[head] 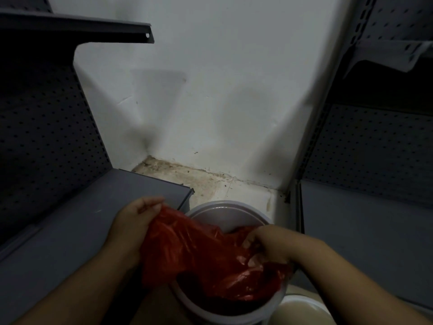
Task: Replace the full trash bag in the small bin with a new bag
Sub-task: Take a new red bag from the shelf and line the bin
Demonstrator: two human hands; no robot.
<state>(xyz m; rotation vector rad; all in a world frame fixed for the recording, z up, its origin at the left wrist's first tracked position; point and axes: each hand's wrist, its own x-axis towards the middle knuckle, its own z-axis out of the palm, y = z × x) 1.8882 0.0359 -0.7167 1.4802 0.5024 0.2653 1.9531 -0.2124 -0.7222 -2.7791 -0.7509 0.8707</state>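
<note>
A small white round bin [225, 211] stands on the floor between two shelving units. A red plastic bag [199, 252] lies across its opening, partly inside and partly pulled out over the left rim. My left hand [136, 219] holds the bag's upper left edge, raised just outside the bin's left side. My right hand [262, 242] reaches down into the bin, its fingers curled into the red plastic near the right inner wall. The bin's bottom is hidden by the bag.
Grey metal shelving with perforated back panels flanks the bin: a low shelf [93, 219] at left, another [365, 231] at right. A white wall [210, 102] and dirty tiled floor [210, 184] lie behind. A pale rounded object [302, 310] sits at bottom right.
</note>
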